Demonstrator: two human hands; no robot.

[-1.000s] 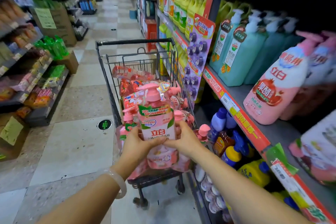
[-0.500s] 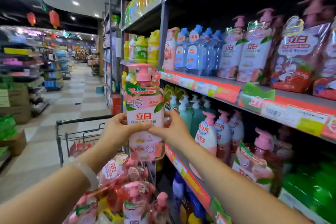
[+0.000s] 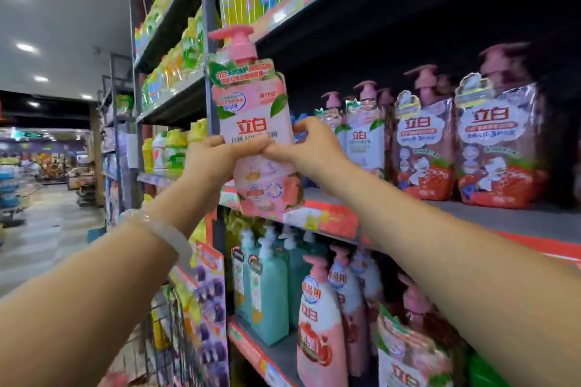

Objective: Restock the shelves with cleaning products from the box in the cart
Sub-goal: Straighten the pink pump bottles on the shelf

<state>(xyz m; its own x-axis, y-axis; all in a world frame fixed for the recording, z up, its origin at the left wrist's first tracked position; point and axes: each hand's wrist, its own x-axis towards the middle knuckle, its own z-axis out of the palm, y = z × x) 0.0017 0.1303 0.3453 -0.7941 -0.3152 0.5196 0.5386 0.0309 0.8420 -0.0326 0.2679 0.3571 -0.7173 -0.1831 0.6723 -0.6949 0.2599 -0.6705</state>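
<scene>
I hold a pink pump bottle (image 3: 256, 122) of dish soap upright in front of the middle shelf (image 3: 503, 217). My left hand (image 3: 217, 157) grips its left side at mid-height, and my right hand (image 3: 309, 148) grips its right side, fingers curled round the edge. The bottle's base hangs just over the shelf's red price strip (image 3: 330, 218). Similar pink and white pump bottles (image 3: 364, 138) stand on that shelf behind my right hand. The cart (image 3: 166, 339) shows only as wire mesh at the bottom left; its box is out of view.
Strawberry-print pump packs (image 3: 500, 141) fill the shelf to the right. Teal bottles (image 3: 267, 292) and pink bottles (image 3: 317, 324) stand on the shelf below. Yellow and green bottles (image 3: 176, 148) line the shelves to the left. An upper shelf (image 3: 314, 0) overhangs. The aisle floor (image 3: 47, 236) runs off to the left.
Both hands have lifted the pink bottle out of the cart and up to the middle shelf. My view has swung up and right, toward the shelves.
</scene>
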